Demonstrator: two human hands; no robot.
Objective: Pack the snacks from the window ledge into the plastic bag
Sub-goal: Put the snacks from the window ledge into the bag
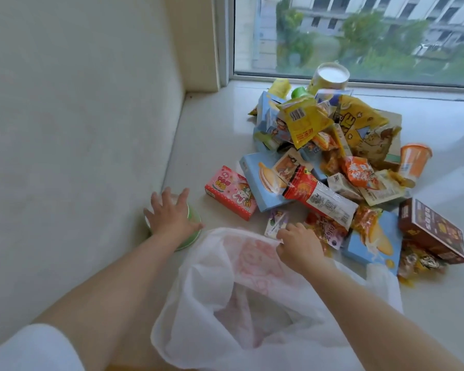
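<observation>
Head view looks down at a pale window ledge with a heap of snacks piled near the window. At the near edge lies a white plastic bag, its mouth gaping toward the camera, faint pink print on its side.

Left hand sits on top of a green cup that stands by the wall, apart from the heap; the fingers are spread and bent down over the cup's lid, thumb against its right side. Right hand is at the far rim of the bag, fingers curled and pinching the plastic there, with a small purple-and-white packet just beyond the fingertips.

Nearest the left hand, a pink box lies flat, touching a light blue box. A red and white packet lies across the blue one. Further right sit a brown box, tilted, and an orange cup. At the back of the heap stands a yellow tub with a white lid, close to the glass. A large yellow bag lies beside it.
</observation>
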